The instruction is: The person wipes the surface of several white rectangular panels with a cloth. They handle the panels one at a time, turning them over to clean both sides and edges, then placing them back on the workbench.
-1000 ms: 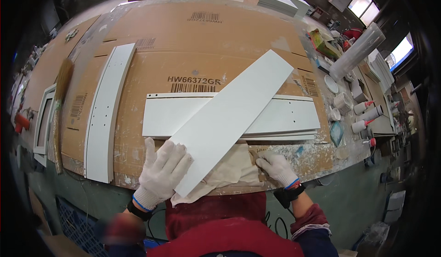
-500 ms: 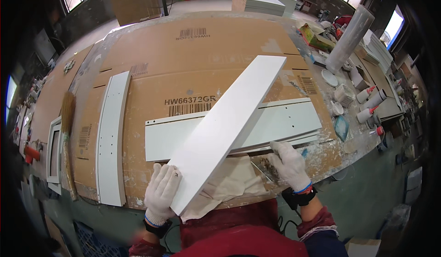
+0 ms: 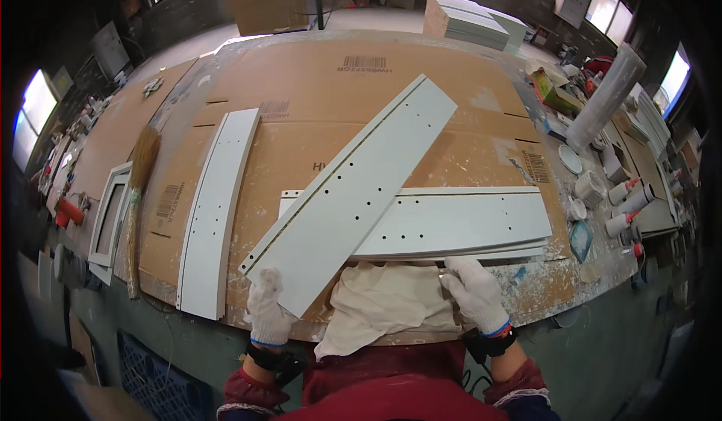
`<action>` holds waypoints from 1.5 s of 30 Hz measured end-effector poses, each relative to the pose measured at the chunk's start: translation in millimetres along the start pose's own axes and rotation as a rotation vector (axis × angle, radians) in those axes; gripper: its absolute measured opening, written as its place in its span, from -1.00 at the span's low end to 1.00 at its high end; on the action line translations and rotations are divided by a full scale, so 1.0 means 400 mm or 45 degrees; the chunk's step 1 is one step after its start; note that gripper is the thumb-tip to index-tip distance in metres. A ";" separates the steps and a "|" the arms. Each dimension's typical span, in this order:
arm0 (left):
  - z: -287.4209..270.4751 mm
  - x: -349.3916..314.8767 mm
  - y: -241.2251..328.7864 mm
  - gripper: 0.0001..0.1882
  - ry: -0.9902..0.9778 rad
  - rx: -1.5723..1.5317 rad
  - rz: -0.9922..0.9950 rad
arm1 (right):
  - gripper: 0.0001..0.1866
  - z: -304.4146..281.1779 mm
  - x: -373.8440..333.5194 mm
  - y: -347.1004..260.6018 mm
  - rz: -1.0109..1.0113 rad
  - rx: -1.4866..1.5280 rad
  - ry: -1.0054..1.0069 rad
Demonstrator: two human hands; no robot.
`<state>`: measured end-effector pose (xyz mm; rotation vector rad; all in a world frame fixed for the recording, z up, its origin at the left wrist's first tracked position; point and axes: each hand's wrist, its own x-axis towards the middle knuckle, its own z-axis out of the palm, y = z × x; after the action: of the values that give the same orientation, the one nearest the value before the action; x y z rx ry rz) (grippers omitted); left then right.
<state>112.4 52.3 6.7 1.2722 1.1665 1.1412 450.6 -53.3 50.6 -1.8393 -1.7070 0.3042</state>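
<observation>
A long white board lies slantwise, its face showing dark drilled holes and a groove along one edge. At its near end my left hand, in a white knit glove, grips the board's lower edge. Beneath the slanted board is a small stack of similar white boards. My gloved right hand is at the right side of a crumpled cream cloth, below the stack's front edge. Its fingers are curled in; what they hold, if anything, is hidden.
Another drilled white board lies to the left on the cardboard sheet. Beyond it are a straw broom and a white frame. Glue bottles, a clear plastic-wrapped roll and small containers crowd the right edge.
The slanted board has turned over, from its plain white face to the drilled one. My right hand has come to the cloth's edge. The view has shifted a little.
</observation>
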 end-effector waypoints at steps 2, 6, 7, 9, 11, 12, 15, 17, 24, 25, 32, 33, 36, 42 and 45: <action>0.032 -0.014 0.030 -0.71 0.145 -1.012 -0.384 | -0.72 0.000 -0.005 0.001 0.053 -0.021 0.008; 0.011 -0.051 -0.020 -0.73 0.083 -1.128 -0.453 | -0.74 0.016 0.005 -0.028 0.045 0.030 -0.008; 0.008 -0.059 -0.014 -0.74 0.086 -1.172 -0.492 | -0.75 0.020 0.008 -0.039 0.044 0.044 -0.024; 0.008 -0.071 -0.001 -0.74 0.070 -1.274 -0.556 | -0.76 0.021 0.005 -0.056 0.044 0.045 -0.024; 0.002 -0.084 -0.020 -0.75 0.140 -1.286 -0.551 | -0.77 0.022 -0.003 -0.054 0.057 0.064 -0.043; -0.008 -0.086 -0.035 -0.75 0.167 -1.287 -0.547 | -0.78 0.022 -0.004 -0.050 0.067 0.076 -0.045; -0.051 -0.109 -0.075 -0.84 0.301 -1.326 -0.478 | -0.76 0.022 -0.003 -0.033 0.070 0.045 -0.112; -0.083 -0.130 -0.119 -0.79 0.406 -1.070 -0.321 | -0.76 0.022 0.003 -0.040 0.065 0.042 -0.119; -0.243 -0.128 -0.059 -0.75 0.493 -1.207 -0.115 | -0.75 0.031 0.025 -0.069 0.068 0.116 -0.147; -0.262 -0.126 -0.055 -0.75 0.516 -1.157 -0.080 | -0.75 0.035 0.027 -0.071 0.076 0.134 -0.155; -0.328 -0.101 -0.067 -0.70 0.753 -0.965 -0.031 | -0.75 0.044 0.035 -0.078 -0.096 0.074 -0.149; -0.325 -0.099 -0.060 -0.67 0.764 -0.952 -0.042 | -0.75 0.044 0.033 -0.074 -0.088 0.076 -0.157; -0.333 -0.081 -0.059 -0.68 0.768 -1.067 -0.008 | -0.76 0.044 0.029 -0.070 -0.086 0.071 -0.133; -0.357 -0.078 -0.076 -0.70 0.825 -1.089 -0.038 | -0.76 0.039 0.036 -0.076 -0.060 0.038 -0.169; -0.365 -0.063 -0.075 -0.67 0.905 -1.023 -0.080 | -0.76 0.044 0.030 -0.067 -0.070 0.045 -0.142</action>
<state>-36.1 39.2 -19.4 0.2027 1.0288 1.8362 420.5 -37.4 54.6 -1.7759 -1.8127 0.4190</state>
